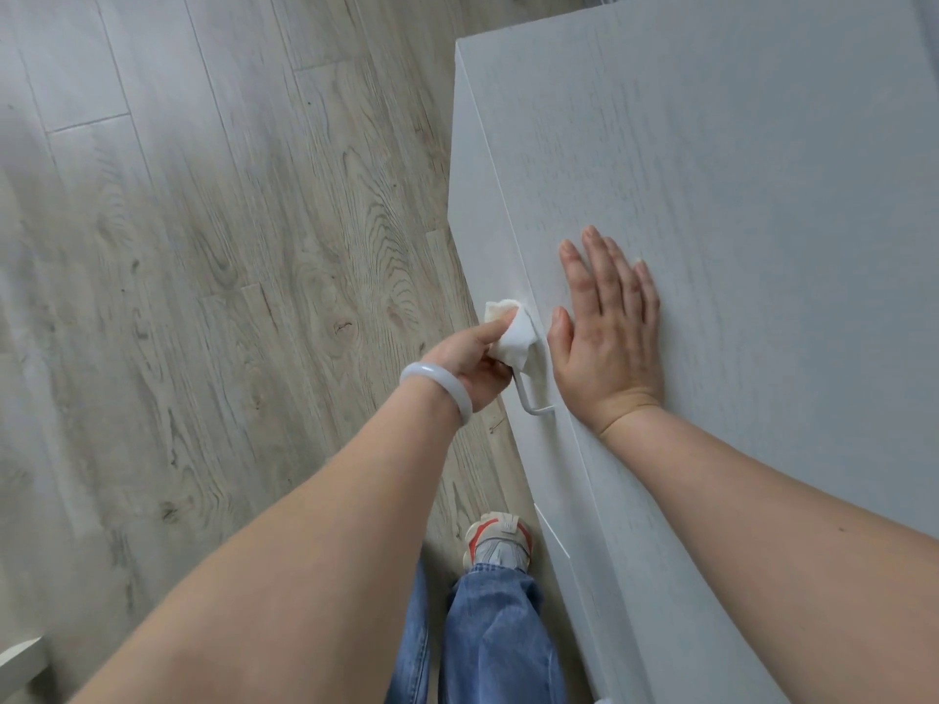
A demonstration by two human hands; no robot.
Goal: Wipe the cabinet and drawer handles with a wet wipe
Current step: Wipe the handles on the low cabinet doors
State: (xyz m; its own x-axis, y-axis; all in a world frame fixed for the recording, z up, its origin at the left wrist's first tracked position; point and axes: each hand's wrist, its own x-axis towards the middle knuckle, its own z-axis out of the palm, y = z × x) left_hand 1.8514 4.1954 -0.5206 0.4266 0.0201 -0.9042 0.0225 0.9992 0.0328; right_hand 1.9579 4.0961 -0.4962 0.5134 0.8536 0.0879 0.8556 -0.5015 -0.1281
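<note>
Head camera looks steeply down, close over the cabinet top (737, 195) and floor (203, 246).

place: home room; evidence: grey wood-plank floor (213, 221); white cabinet (737, 170) with drawer handle (533, 398)

Right hand (607, 337) lies on the cabinet (737, 195) top, handle (533, 393) just left.

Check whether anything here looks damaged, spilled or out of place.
Nothing stands out. The left hand holds the wipe around the handle, the right hand lies flat on the cabinet top.
</note>
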